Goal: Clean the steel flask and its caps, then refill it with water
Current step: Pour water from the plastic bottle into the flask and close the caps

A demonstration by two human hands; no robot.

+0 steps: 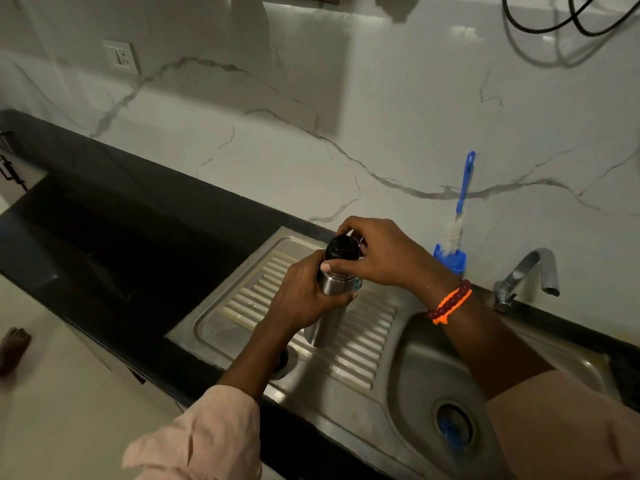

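At a kitchen sink, you hold the steel flask upright over the ribbed drainboard, its base at or just above the ridges; whether it touches them cannot be told. Your left hand wraps the flask's body just below the neck, fingers curled round the far side and thumb toward you, so most of the steel barrel shows beneath the grip and only the shoulder above it. Your right hand comes in from the right and closes on the black cap at the top, fingertips curled over its far rim and thumb pressed along the band beneath it. The cap sits on the flask's mouth, directly above your left hand, the two grips almost touching.

A small dark round object, partly hidden by your left forearm, lies on the near edge of the drainboard; what it is cannot be told. Red and orange bracelets circle your right wrist. To the right, the sink basin opens beside the drainboard, with a blue item in its drain. Behind it, a blue-handled bottle brush leans against the marble wall in a blue holder, and a steel tap stands at the counter's back edge. The black countertop runs off to the left.
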